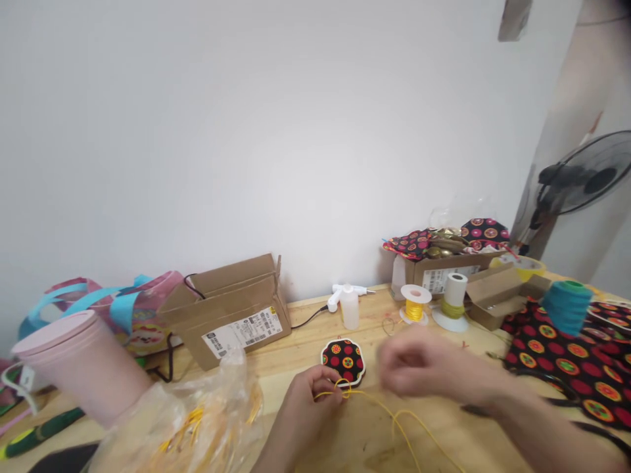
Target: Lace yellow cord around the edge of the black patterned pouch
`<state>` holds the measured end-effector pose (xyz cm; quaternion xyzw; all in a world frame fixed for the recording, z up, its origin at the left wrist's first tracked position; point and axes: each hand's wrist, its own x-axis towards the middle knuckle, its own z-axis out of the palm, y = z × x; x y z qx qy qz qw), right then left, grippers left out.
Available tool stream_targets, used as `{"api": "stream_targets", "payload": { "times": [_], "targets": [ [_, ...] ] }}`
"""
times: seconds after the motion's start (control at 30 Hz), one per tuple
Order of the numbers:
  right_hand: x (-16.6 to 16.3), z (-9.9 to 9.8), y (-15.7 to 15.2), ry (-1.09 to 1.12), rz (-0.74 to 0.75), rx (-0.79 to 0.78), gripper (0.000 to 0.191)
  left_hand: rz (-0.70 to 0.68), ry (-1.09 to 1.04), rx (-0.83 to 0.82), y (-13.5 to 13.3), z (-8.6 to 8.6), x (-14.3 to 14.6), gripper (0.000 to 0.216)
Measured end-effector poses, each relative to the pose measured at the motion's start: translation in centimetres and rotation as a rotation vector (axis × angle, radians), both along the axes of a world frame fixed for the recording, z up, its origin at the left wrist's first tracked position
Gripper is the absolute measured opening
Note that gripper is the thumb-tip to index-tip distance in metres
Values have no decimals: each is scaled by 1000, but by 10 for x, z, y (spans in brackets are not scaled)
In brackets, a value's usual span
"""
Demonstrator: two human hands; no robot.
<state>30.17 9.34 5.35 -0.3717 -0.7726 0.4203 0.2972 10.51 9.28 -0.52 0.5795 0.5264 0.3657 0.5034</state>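
Yellow cord (394, 416) is pinched between the thumb and fingers of my left hand (310, 402), low in front of me on the worktop (355, 441), right by the bottom edge of a patterned fabric piece (344, 360). My right hand (419, 364) hangs just to the right of it with the fingers curled in; it's blurred, so I can't tell whether it has hold of anything. To work this cord well, I'd say the left pinch should stay firm but light, so that the small loop at my fingertips neither collapses nor slips, and any pull should be slow and even (thin cord like this probably kinks if hurried). The long tails want room to slide without catching.

As for looks, the cord is thin and bright yellow, bunched into an open loop at my fingertips, then running right in two loose strands that curve apart towards me. Whether it's joined to the black, red-dotted, white-rimmed piece, I can't make out.
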Motion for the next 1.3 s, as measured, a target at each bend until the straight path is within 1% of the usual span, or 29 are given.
{"api": "stream_targets", "payload": {
  "times": [0.03,0.07,0.13,0.17,0.23,0.27,0.4,0.57,0.67,0.77,0.87,0.93,1.03,1.07,1.13,1.2,1.27,1.3],
  "targets": [
    [-9,-8,-1,-54,-43,30,19,-16,-2,17,-1,0,0,14],
    [-18,-16,-1,-164,-141,119,18,-32,-6,31,-1,0,-1,13],
    [-31,-33,1,-345,-232,247,17,-50,-4,44,-2,0,-1,14],
    [-35,-40,2,-404,-246,274,13,-51,3,43,-2,0,-1,15],
    [-38,-49,5,-446,-225,283,4,-60,14,36,-2,0,-1,15],
    [-37,-51,6,-447,-219,281,5,-67,22,33,-1,0,0,14],
    [-28,-50,9,-445,-256,276,10,-110,85,20,0,-1,0,14],
    [-23,-51,11,-454,-328,322,18,-130,210,13,0,-2,-3,21],
    [-23,-53,10,-398,-357,348,16,-98,268,4,0,-2,-4,25],
    [-23,-54,10,-304,-423,336,12,-82,265,-4,0,-2,-4,28],
    [-23,-56,10,-176,-431,239,11,-69,310,-4,0,-1,-2,34],
    [-25,-60,11,-51,-408,134,10,-58,335,9,0,0,-2,35],
    [-30,-66,12,129,-371,-41,10,-69,306,43,1,-1,-3,31],
    [-32,-67,12,149,-359,-87,11,-73,296,48,1,-1,-3,30],
    [-33,-65,10,87,-333,-123,16,-75,294,53,1,0,-3,29],
    [-33,-60,7,-55,-328,-49,18,-72,304,60,1,1,-3,28],
    [-31,-53,5,-158,-313,89,16,-72,313,64,0,3,-2,28],
    [-30,-51,5,-177,-297,148,15,-77,315,64,0,4,-1,28]
  ]
}}
